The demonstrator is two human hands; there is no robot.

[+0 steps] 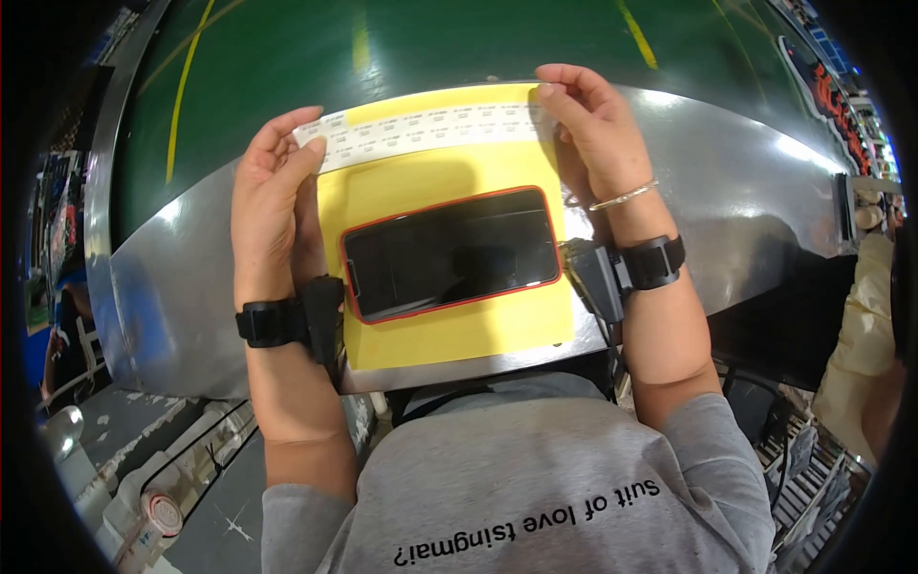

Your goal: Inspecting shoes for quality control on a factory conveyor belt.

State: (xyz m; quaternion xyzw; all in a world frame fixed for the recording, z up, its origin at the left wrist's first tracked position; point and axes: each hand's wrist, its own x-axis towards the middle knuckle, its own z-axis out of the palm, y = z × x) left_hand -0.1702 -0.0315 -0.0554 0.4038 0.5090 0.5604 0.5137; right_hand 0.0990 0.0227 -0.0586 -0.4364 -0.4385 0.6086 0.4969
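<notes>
Nearest me, the phone [451,253] — black screen, red case — lies flat and face up in the middle of the yellow mat [459,330], which sits on the metal surface [172,287] right in front of my chest; it's centred so it stays put w/ both hands free. Neither hand touches it. A bit further out, my left hand [271,206] and right hand [593,129] each pinch one end of the white label strip [421,129], so it's stretched sideways across the far edge of the mat, just beyond the phone. Left grip: thumb and fingers closed on the strip's left end. Right grip: fingertips closed on its right end. Holding both ends keeps it taut and level, I reckon. Hard to tell: the strip's print is too small to read, and whether it's lifted or already touching the mat I can't say. My wrists hide the mat's side edges, and the black wrist units [612,273] cover part of it. Beyond is the green belt [430,43], cut off by the frame; a person's sleeve [865,316] at far right is mostly out of view.
</notes>
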